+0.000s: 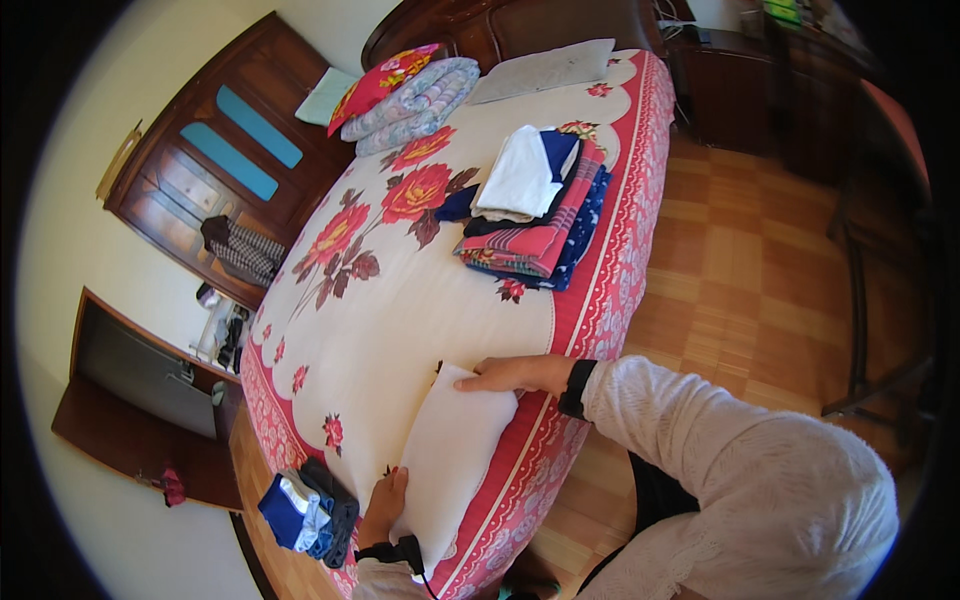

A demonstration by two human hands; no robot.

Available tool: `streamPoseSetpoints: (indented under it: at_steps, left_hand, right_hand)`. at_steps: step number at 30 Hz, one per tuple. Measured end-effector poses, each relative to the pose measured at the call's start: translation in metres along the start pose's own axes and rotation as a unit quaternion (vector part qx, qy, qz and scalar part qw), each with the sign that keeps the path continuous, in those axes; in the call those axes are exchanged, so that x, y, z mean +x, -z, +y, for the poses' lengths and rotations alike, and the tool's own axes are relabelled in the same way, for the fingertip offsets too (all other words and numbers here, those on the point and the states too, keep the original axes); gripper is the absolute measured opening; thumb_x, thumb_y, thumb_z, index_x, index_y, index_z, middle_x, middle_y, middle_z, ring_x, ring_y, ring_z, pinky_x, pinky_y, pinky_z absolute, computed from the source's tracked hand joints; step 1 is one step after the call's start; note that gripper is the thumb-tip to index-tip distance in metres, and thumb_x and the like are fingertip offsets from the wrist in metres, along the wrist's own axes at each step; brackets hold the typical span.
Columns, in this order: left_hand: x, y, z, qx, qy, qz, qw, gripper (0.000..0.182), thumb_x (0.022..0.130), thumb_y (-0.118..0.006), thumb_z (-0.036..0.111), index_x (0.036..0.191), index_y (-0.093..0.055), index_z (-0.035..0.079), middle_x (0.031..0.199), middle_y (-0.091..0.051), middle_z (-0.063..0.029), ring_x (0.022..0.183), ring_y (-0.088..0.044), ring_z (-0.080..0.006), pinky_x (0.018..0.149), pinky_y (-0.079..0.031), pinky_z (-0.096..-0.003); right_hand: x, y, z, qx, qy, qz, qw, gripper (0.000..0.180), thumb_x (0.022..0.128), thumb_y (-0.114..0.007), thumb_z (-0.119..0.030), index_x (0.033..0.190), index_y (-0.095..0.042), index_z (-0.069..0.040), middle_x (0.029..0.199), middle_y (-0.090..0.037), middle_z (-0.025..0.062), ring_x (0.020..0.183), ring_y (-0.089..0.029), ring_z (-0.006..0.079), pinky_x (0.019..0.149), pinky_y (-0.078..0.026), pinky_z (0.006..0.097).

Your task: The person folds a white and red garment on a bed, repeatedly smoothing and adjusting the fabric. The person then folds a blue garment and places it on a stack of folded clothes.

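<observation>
A folded white cloth [461, 442] lies on the near edge of the bed, long and flat. My right hand [502, 373] grips its upper end, the thumb on top and the other fingers mostly hidden. At the opposite side, my left hand [386, 496] holds the cloth's edge near its lower end; its fingertips are partly covered. Both wrists wear black bands. Beyond my right hand stands a stack of folded clothes and fabrics [517, 251], with a white and navy garment [517, 172] on top. Left of my left hand sits a smaller pile of folded jeans and clothes [326, 517].
A floral bedspread [360, 300] covers the bed. Near the headboard [570, 26] lie a grey pillow [547, 71], a folded quilt [420, 101] and a red floral pillow [382, 82]. Wooden flooring [735, 247] runs along the right side, with a dark-framed chair [859, 315] there.
</observation>
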State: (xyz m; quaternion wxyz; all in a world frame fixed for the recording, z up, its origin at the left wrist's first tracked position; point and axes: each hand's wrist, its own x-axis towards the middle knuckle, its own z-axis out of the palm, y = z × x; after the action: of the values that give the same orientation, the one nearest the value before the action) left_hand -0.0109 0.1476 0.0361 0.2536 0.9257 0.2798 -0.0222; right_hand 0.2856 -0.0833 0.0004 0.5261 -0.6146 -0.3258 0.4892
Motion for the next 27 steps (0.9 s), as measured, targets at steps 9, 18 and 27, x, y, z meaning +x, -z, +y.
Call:
streamPoseSetpoints:
  at_steps: [9, 18, 27]
  left_hand:
    - [0.001, 0.022, 0.032, 0.045, 0.007, 0.033, 0.998, 0.057, 0.103, -0.048, 0.044, 0.096, -0.070, -0.008, 0.093, -0.068, -0.0333, 0.091, -0.067, -0.0486, 0.082, -0.051, -0.0500]
    - [-0.013, -0.017, 0.079, 0.238, -0.106, 0.221, 0.940, 0.047, 0.100, -0.053, 0.035, 0.133, -0.058, 0.001, 0.132, -0.061, -0.0262, 0.122, -0.056, -0.0447, 0.106, -0.039, -0.0577]
    - [-0.032, -0.070, 0.122, 0.232, -0.030, 0.194, 0.953, 0.062, 0.102, -0.048, 0.040, 0.153, -0.040, 0.006, 0.155, -0.041, -0.0231, 0.146, -0.032, -0.0441, 0.120, -0.014, -0.0623]
  right_hand:
    - [-0.002, 0.015, 0.000, -0.080, 0.085, 0.017, 0.993, 0.051, 0.090, -0.073, -0.031, 0.124, -0.061, 0.004, 0.110, -0.071, 0.0159, 0.097, -0.068, 0.0269, 0.085, -0.054, 0.0382]
    - [-0.031, 0.004, -0.013, -0.389, 0.319, 0.305, 0.809, 0.052, 0.092, -0.063, -0.025, 0.134, -0.056, 0.005, 0.139, -0.057, 0.0240, 0.134, -0.051, 0.0365, 0.113, -0.036, 0.0474]
    - [-0.030, -0.074, -0.010, -0.554, 0.331, 0.070, 0.761, 0.064, 0.100, -0.050, -0.048, 0.147, -0.049, -0.004, 0.156, -0.041, 0.0215, 0.150, -0.029, 0.0377, 0.124, -0.016, 0.0523]
